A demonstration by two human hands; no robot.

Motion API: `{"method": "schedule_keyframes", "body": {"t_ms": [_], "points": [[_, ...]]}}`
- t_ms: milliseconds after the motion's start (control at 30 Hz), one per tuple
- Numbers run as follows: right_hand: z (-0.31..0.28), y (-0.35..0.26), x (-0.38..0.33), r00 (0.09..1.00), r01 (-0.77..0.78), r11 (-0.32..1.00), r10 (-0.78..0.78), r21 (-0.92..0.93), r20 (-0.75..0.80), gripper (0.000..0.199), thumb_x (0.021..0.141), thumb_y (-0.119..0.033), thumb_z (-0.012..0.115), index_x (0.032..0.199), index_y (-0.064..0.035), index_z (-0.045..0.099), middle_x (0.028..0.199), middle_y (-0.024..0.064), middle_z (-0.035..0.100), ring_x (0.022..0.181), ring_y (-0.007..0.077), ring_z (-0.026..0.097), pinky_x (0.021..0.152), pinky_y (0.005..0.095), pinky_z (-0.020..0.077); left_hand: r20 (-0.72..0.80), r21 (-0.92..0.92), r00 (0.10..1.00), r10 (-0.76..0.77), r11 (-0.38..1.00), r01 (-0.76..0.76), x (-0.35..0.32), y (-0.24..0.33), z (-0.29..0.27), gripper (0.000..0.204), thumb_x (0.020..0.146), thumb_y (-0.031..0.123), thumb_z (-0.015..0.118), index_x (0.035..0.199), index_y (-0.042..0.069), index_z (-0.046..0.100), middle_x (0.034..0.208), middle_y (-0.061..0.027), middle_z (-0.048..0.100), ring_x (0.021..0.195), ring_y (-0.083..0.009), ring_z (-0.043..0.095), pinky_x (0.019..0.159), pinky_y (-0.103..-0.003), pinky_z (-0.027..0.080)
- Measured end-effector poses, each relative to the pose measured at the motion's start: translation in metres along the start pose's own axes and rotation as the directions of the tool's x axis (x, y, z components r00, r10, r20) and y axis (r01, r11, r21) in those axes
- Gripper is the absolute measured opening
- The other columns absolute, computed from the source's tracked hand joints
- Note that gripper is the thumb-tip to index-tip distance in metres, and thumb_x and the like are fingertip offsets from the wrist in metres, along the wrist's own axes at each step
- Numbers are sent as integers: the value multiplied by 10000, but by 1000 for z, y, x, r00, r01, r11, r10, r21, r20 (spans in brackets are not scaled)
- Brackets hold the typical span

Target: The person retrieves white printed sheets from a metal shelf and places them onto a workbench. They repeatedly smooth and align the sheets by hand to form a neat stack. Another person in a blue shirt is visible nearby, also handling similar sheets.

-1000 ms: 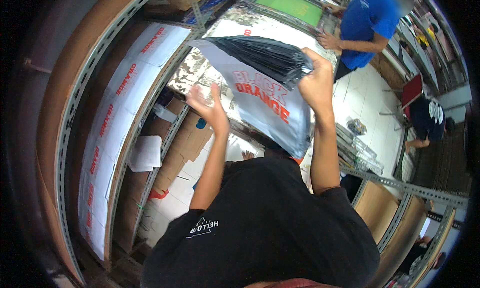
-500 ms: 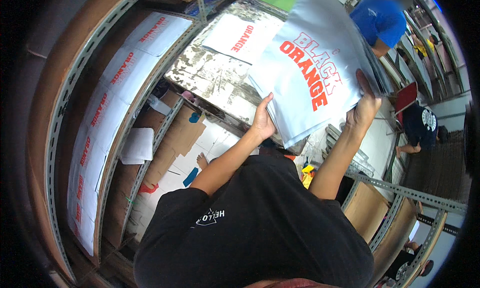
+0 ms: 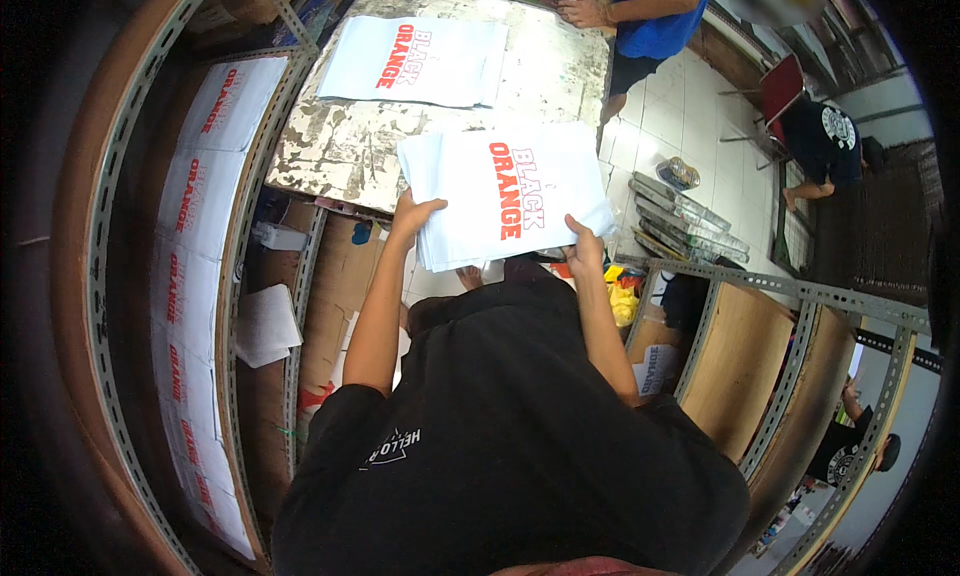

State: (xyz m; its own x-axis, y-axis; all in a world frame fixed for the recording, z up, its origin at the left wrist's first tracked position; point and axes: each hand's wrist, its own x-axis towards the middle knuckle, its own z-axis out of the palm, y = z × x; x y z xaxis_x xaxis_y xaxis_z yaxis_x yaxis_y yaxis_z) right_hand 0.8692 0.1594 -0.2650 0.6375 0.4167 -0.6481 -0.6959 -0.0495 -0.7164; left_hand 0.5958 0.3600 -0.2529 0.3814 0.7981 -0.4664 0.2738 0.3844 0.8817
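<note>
The left hand's (image 3: 414, 216) fingers and the right hand's (image 3: 583, 248) fingers are partly hidden behind the stack of white printed bags (image 3: 505, 202). At the top edge, the person in the blue shirt (image 3: 655, 11) is cut off above the chest. Lower right, another person (image 3: 850, 446) stands mostly hidden behind the metal shelf frame (image 3: 800, 376).

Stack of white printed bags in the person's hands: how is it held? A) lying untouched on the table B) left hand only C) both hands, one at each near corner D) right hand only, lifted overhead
C: the left hand grips the near left corner of the stack of white bags and the right hand grips its near right edge, over the worn table.
</note>
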Motion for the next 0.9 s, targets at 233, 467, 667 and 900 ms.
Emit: {"method": "schedule_keyframes", "body": {"t_ms": [233,467,667,900], "points": [[-4,-112,20,853,-127,937,270,-325,447,607,907,-401,716,1346,-18,544,1202,144,671,1054,248,684,904,418,564,114,29,991,-65,998,63,18,-9,-31,668,763,231,817,1304,-76,573,1083,-187,717,923,-254,711,823,-344,565],[45,-123,70,884,227,459,273,-859,380,748,758,-404,852,1230,125,615,1137,218,705,950,282,722,842,353,580,65,211,997,33,976,-46,5,23,-33,653,848,296,780,1319,-90,546,1117,-199,703,951,-245,704,849,-345,559],[51,-98,65,897,278,529,155,-802,413,652,747,-284,847,1216,110,628,1068,209,722,887,289,728,810,372,584,-70,23,997,31,999,-29,3,4,-32,496,874,235,768,1232,-69,607,1062,-164,723,842,-207,703,768,-331,561],[49,-84,43,822,567,487,-280,-665,496,435,815,-276,822,1034,83,709,945,158,752,808,213,716,747,331,552,-289,94,831,476,878,-470,-16,19,-8,315,929,123,708,1176,-58,632,1061,-141,727,966,-195,671,862,-309,514]]}}
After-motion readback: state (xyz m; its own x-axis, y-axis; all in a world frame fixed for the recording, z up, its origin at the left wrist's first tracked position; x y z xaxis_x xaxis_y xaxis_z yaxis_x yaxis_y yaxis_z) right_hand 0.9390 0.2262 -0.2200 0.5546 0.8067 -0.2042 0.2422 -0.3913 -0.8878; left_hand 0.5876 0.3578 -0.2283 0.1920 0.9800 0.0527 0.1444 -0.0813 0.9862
